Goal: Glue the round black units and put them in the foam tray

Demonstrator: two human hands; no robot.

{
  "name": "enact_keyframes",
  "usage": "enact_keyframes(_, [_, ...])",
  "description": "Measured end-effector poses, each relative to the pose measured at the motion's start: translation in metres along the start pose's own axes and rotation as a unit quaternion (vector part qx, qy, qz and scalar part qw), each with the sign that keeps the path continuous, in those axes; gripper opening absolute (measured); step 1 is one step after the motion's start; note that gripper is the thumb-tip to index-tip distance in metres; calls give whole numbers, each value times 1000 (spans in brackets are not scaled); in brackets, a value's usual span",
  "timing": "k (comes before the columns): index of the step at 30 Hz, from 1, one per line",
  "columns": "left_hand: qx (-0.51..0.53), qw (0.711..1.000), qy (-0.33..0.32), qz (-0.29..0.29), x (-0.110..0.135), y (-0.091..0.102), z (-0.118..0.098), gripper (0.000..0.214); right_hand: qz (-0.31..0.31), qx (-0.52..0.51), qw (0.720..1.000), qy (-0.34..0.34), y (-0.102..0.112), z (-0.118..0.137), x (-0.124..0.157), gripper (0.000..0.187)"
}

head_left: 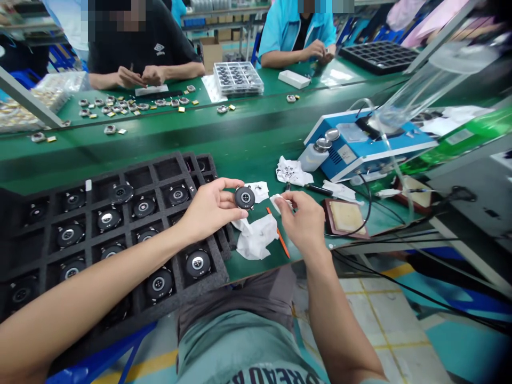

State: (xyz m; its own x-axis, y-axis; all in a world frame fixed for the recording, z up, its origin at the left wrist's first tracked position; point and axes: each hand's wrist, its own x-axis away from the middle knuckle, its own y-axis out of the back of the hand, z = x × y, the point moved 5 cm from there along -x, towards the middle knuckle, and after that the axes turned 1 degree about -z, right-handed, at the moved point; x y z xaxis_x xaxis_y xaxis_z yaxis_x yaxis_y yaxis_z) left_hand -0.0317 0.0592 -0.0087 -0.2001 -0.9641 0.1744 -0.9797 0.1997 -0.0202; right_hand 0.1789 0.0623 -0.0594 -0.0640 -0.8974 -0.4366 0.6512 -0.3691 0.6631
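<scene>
My left hand (214,207) is closed on a round black watch case (244,198), its sensor back turned up toward me. To the right, my right hand (302,218) pinches a small white wipe (276,201) between thumb and fingers. Beneath and between the hands lie a crumpled white tissue (258,237) and an orange stick-like tool (279,234). Left of my left hand, a dark foam tray (224,274) holds several similar watch cases (198,263) in its compartments; my forearm hides some of them.
A blue machine (360,146) with a clear tube stands at the right, beside a white pump bottle (316,154). Near my right hand sits a brown-framed sponge pad (347,217), with cables around it. Across the green bench, two people handle small parts.
</scene>
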Motion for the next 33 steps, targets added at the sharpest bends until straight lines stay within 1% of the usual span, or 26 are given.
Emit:
enact_keyframes(5, [-26,998,-54,24,6,-1,1,55,-2,-41,999,-29,6,-4,8,28])
enact_keyframes(9, [-57,994,-88,12,14,-5,-3,53,-15,-33,997,-73,12,-17,18,36])
enact_keyframes(12, [-74,991,-110,-5,18,-5,-16,54,4,-24,995,-98,15,-25,24,42])
enact_keyframes(14, [-81,988,-132,-23,22,3,-33,55,13,-14,993,-117,16,-28,28,45])
enact_keyframes(15, [-91,984,-150,-35,24,11,-43,55,14,-10,992,-126,17,-30,30,46])
enact_keyframes(17, [-115,973,-188,-66,31,36,-64,56,20,-10,990,-141,18,-33,33,48])
enact_keyframes(19, [-158,957,-209,-128,39,71,-81,57,34,-10,988,-151,17,-35,36,48])
enact_keyframes(20, [-177,948,-208,-165,42,90,-87,58,43,-11,987,-154,17,-36,38,48])
enact_keyframes(23, [-232,929,-146,-247,50,141,-95,58,66,-14,986,-153,16,-37,40,43])
enact_keyframes(24, [-254,922,-127,-263,53,155,-98,57,68,-20,986,-153,17,-37,41,40])
enact_keyframes(26, [-280,909,-113,-286,65,178,-105,55,58,-33,985,-161,22,-37,42,32])
enact_keyframes(28, [-310,895,-104,-304,87,197,-112,56,41,-39,982,-178,28,-40,45,24])
enact_keyframes(30, [-327,878,-94,-338,120,215,-111,60,31,-34,980,-192,32,-45,48,22])
enact_keyframes(32, [-334,862,-64,-376,158,230,-99,62,31,-29,979,-202,34,-49,50,22])
enact_keyframes(33, [-333,856,-33,-394,176,236,-88,64,34,-30,977,-206,33,-51,51,22])
